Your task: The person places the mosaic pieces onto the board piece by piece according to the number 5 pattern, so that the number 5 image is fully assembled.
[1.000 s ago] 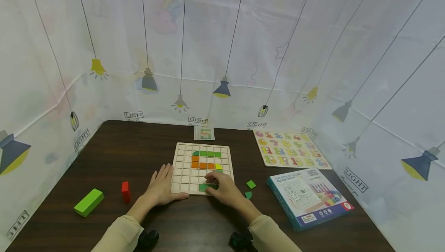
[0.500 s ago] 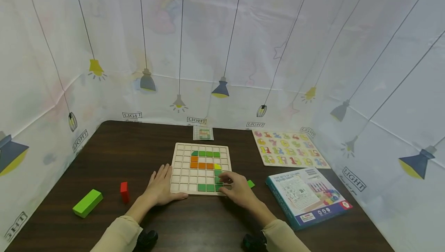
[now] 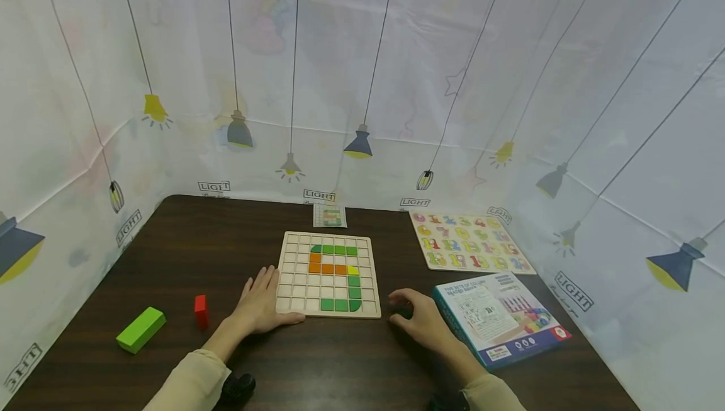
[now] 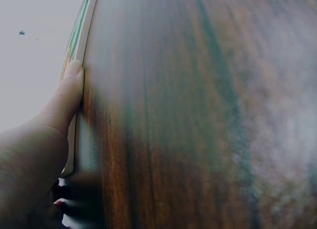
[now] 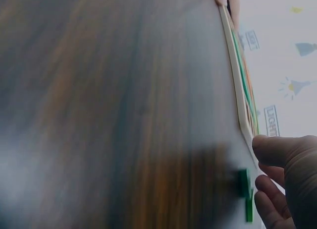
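Observation:
A wooden grid board lies in the middle of the table, with green, orange and yellow tiles set in its cells. My left hand rests along its left side, fingers extended. In the left wrist view the thumb touches the board's near edge. To the right of the board, my right hand hovers low with bent fingers, thumb apart from the fingertips. Beside those fingers, in the right wrist view, stand a green tile and a second green piece. The head view mostly hides both under the hand.
A small pattern card lies behind the board. On the right are a number board and a flat box. A lime green block and a red block sit at left.
My right hand has moved right, off the board to the loose green pieces. A rounded green tile now shows in the board's lower right corner of the pattern. The left hand stays put.

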